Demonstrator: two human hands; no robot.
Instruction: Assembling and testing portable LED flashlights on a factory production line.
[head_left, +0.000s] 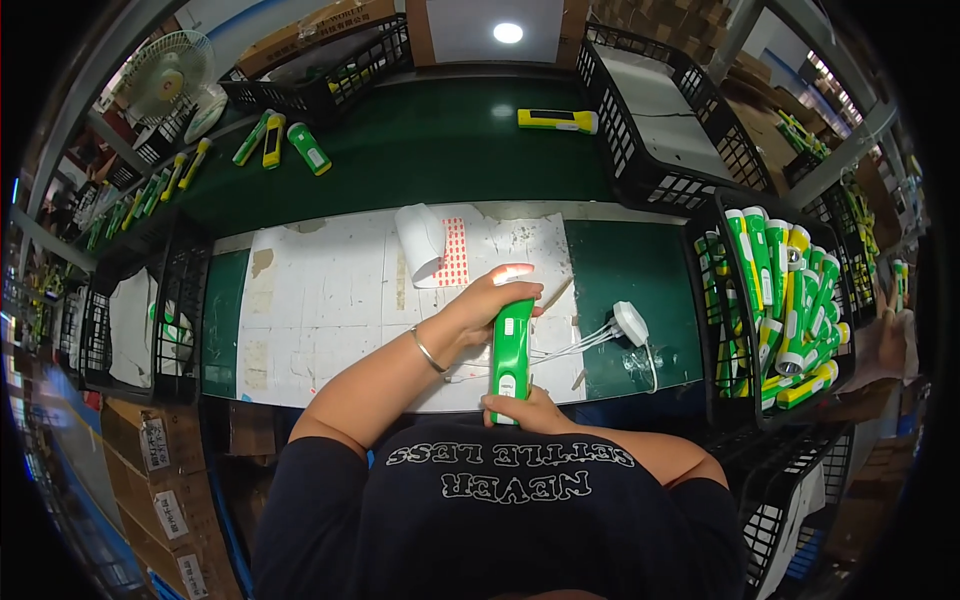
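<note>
A green flashlight (511,345) is held upright in front of my chest, its lit head away from me. My left hand (490,303) wraps round the head end, its fingers glowing in the light. At the tail end, my right hand (530,408) grips the body with the thumb on top, beside a pale switch area. Just beyond my left hand lies a sheet of small red stickers (454,252), with a curled white backing paper (421,243) next to it. White cables run behind the flashlight to a white plug-like block (630,323) on the right.
At right stands a black crate (712,345) full of green and yellow flashlights; another black crate (625,130) is behind it. One yellow flashlight (556,121) and several others (309,149) lie at the back. A bright round spot (508,33) shows on a far panel. A black basket (190,270) stands left.
</note>
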